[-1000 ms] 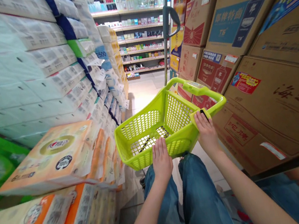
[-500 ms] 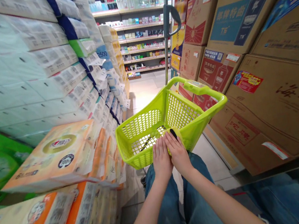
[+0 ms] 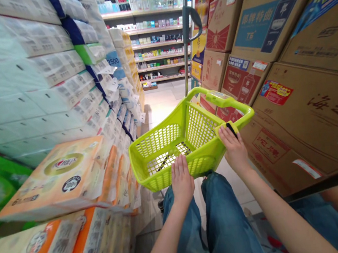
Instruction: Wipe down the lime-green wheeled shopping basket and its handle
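Observation:
A lime-green plastic shopping basket cart (image 3: 164,177) stands in front of my knees, its basket bare inside except for dark lines showing through the grid floor. My left hand (image 3: 182,180) grips its near rim, fingers together and hooked over the edge. Farther right, my right hand (image 3: 234,150) presses a small yellow pad (image 3: 220,128) with a black part against the rim near the handle (image 3: 225,100). Whether the pad is a sponge or a folded cloth is not clear, as the fingers cover much of it.
Stacked white tissue packs (image 3: 20,77) rise on the left, with orange tissue packs (image 3: 56,167) lower down. Cardboard cartons (image 3: 311,116) are piled on the right. A grey pole (image 3: 187,38) stands behind the cart, and stocked shelves (image 3: 157,32) line the far end of the aisle.
My right hand has slid right along the rim with the yellow pad, away from my left hand. The left hand stays on the rim. The cart sits in about the same place.

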The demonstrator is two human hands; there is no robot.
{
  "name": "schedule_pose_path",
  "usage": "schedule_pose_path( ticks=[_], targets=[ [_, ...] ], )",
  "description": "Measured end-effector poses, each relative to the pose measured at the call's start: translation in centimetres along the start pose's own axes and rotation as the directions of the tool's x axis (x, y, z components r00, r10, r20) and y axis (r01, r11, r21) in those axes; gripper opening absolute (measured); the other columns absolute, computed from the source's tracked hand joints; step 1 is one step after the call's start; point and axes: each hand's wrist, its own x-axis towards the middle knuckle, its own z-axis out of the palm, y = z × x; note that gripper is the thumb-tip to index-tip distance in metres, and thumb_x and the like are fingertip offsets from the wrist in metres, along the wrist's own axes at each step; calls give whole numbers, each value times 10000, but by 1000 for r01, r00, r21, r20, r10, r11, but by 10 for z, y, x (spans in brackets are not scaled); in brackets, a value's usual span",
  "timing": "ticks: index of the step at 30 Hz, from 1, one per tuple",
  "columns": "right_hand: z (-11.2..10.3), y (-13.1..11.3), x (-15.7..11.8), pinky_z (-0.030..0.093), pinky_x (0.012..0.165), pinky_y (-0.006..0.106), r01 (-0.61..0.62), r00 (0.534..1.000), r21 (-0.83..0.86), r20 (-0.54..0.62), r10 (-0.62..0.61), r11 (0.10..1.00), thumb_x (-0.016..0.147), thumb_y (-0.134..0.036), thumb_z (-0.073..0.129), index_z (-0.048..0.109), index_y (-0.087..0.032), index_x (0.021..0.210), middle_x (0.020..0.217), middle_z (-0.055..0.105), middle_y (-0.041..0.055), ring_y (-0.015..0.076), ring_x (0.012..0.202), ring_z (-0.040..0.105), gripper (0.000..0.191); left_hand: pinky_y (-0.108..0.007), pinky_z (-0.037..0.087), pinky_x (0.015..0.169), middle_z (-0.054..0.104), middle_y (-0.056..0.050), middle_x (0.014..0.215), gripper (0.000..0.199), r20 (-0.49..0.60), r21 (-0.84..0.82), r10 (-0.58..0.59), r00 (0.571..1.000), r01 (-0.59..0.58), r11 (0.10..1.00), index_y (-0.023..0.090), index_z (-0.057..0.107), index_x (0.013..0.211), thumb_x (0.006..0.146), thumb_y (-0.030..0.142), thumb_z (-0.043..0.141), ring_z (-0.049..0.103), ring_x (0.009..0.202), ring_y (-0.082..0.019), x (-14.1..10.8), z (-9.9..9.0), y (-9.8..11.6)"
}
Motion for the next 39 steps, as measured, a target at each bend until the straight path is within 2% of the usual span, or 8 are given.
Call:
schedule_pose_path(
  ticks=[4,12,16,20,27,31,36,39],
  targets=[
    [13,-29,-3,202,1237,465,-103,995,47,-3,103,994,720,44,365,342,-162,1540,1571,412,68,212,1490,305,846,-458,226,1246,350,-166,1592,817,3,-5,0,1000,0,1000,51,195,1558,806,122,507,273,1497,-271,0,1,0],
    [44,-124,-37,264,1215,428,56,990,231,115,-84,971,753,42,333,387,-138,1516,1582,390,74,193,1489,307,786,-450,264,1234,329,-145,1609,834,-23,16,23,999,-23,1000,85,127,1579,826,113,485,265,1505,-259,-2,6,-5],
    [41,-119,-39,277,1207,421,121,980,226,129,-153,967,763,37,340,373,-167,1527,1576,402,58,183,1480,326,791,-446,279,1227,322,-142,1613,858,-24,24,20,1000,-19,1000,96,101,1584,816,97,482,260,1508,-252,-1,6,-4],
    [25,-79,-30,238,1224,416,208,965,160,126,-229,965,762,39,355,351,-191,1537,1562,428,41,166,1473,337,808,-442,258,1235,301,-132,1623,891,-23,9,17,1000,-16,1000,110,61,1588,801,80,477,248,1512,-253,-1,5,-3],
    [-6,-4,4,181,1239,467,-20,1000,15,11,20,1000,740,27,406,372,-208,1527,1545,454,51,208,1463,359,822,-451,242,1242,290,-132,1628,906,-5,-22,17,1000,-17,1000,110,21,1588,806,80,477,244,1512,-263,-1,1,-3],
    [9,-28,1,190,1237,470,-70,997,59,-7,71,996,707,41,401,369,-157,1528,1549,445,85,226,1476,336,845,-439,254,1238,310,-143,1618,899,-18,4,10,1000,-10,1000,100,41,1587,803,83,482,257,1509,-255,0,1,-1],
    [35,-99,-26,234,1227,432,52,993,171,96,-69,984,727,45,361,388,-145,1517,1564,421,79,196,1480,327,812,-447,264,1233,319,-152,1612,875,-10,7,12,1000,-12,1000,85,76,1583,808,83,480,257,1508,-255,0,2,-2],
    [39,-121,-36,258,1219,432,108,980,225,141,-142,968,776,20,361,384,-151,1519,1576,398,84,191,1485,317,764,-448,260,1235,320,-139,1614,834,-7,19,13,1000,-13,1000,97,116,1583,828,100,470,259,1508,-255,-1,3,-3]
  ],
)
